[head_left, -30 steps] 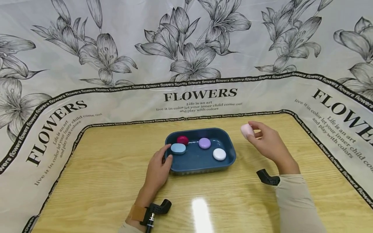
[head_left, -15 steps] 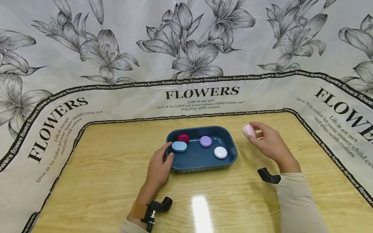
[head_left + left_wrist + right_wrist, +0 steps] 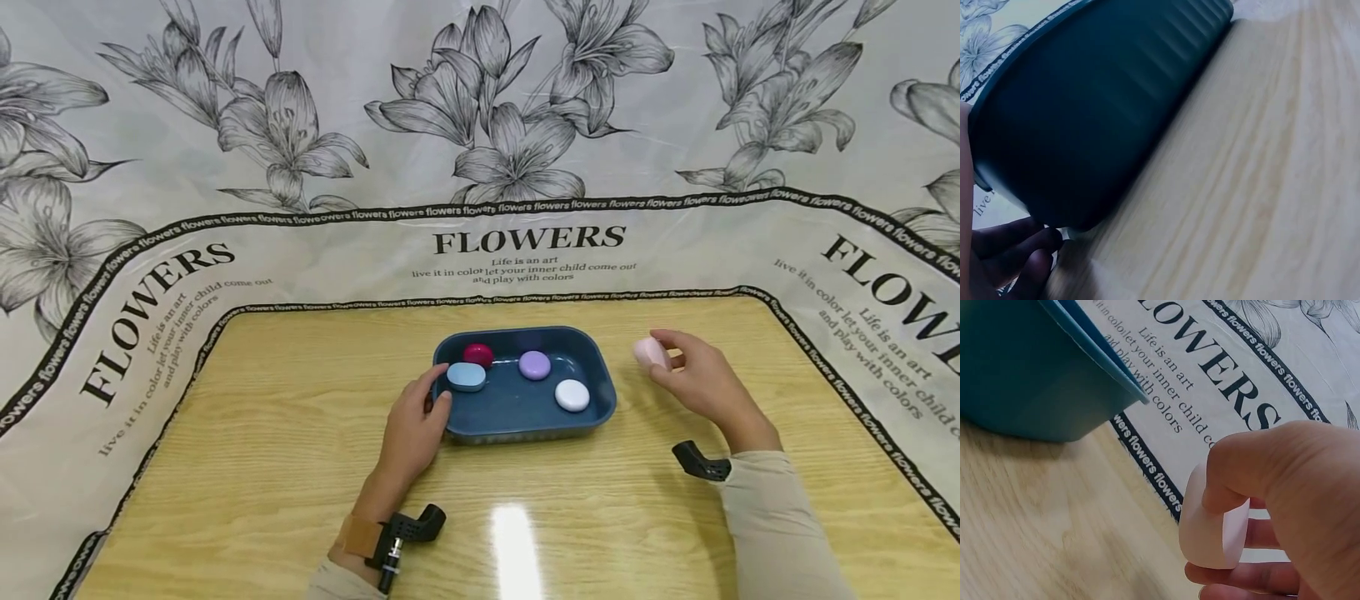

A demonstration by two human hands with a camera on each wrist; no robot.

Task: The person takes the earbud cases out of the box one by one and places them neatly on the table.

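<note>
My left hand [image 3: 414,425] grips the left end of a dark blue plastic tub [image 3: 517,421], thumb and forefinger at its rim. In the left wrist view its other fingers [image 3: 1013,250] curl beside the tub's lower corner. Inside the tub lie a light blue oval soap [image 3: 467,377], a dark red soap [image 3: 478,356], a purple round soap [image 3: 535,365] and a white round soap [image 3: 572,396]. Right of the tub, my right hand [image 3: 701,375] pinches a pale pink soap [image 3: 1200,531] between thumb and fingers, close over the table.
The pale wooden table [image 3: 285,467] carries the tub. A white cloth [image 3: 337,267] printed with flowers and lettering stands along its back and both sides. Black camera mounts [image 3: 416,525] sit at both wrists.
My right hand has lowered slightly toward the table with the pink soap. The left hand stays on the tub, and the whole head view has shifted a little.
</note>
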